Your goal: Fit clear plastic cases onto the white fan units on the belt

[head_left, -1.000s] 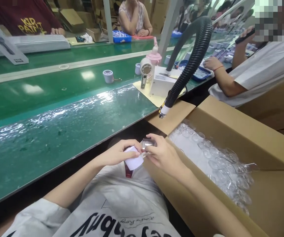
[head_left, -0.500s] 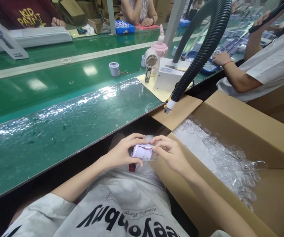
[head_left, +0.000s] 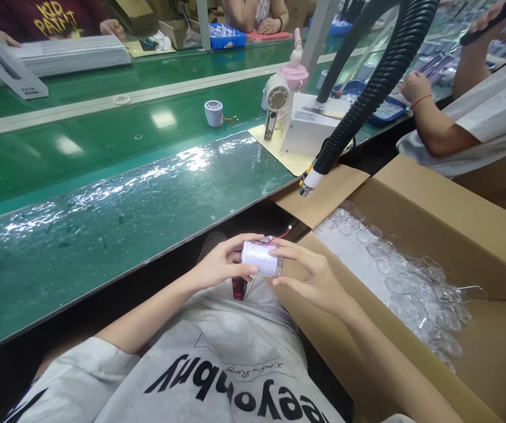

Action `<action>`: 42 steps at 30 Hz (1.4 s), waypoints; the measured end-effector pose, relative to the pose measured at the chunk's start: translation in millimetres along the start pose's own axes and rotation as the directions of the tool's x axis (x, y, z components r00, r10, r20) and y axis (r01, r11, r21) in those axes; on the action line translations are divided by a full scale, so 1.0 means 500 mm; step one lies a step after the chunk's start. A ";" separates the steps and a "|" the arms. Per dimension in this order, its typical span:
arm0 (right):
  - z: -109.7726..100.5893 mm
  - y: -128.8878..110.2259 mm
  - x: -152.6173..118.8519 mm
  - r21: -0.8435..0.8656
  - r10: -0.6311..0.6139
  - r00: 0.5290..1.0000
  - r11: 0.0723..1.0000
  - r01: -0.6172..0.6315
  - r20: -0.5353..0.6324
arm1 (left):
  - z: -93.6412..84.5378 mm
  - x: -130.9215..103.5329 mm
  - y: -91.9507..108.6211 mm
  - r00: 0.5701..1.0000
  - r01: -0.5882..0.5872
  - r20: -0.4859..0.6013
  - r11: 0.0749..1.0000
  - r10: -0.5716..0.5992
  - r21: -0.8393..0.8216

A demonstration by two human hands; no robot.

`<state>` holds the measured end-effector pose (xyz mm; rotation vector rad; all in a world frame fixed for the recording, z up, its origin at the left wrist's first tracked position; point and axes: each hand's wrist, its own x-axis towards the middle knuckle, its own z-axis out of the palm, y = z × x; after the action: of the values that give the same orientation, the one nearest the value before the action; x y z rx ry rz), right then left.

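Note:
A white cylindrical part point(head_left: 260, 258) lies on its side between my two hands, above my lap. My left hand point(head_left: 222, 261) grips its left end, fingers over the top and thumb below. At the right end, where a clear rim shows, the fingers of my right hand point(head_left: 308, 270) hold it. Thin red wires point(head_left: 284, 233) with a small white plug stick up behind the part. A similar white cylinder point(head_left: 213, 114) with wires stands upright on the green belt.
An open cardboard box point(head_left: 451, 229) with many clear plastic pieces point(head_left: 407, 282) is at my right. A black ribbed hose point(head_left: 367, 94) hangs over its flap. A small fan point(head_left: 276, 97) stands by a white device point(head_left: 308, 126). Other people sit across and at the right.
The white cylinder in my hands has turned, and its wires now stick out behind it. The greyish round piece behind it no longer shows. The whole view has shifted slightly.

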<state>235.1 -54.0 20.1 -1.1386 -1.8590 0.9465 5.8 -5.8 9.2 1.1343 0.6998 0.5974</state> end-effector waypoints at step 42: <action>0.012 -0.011 -0.018 0.527 0.357 0.922 0.760 -0.379 0.148 | 0.001 -0.021 0.008 0.942 -0.318 0.214 0.892 0.259 0.321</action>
<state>230.9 -65.3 20.2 -1.1327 -1.2586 1.6141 -1.1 -12.6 15.3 1.6241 0.5058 0.6347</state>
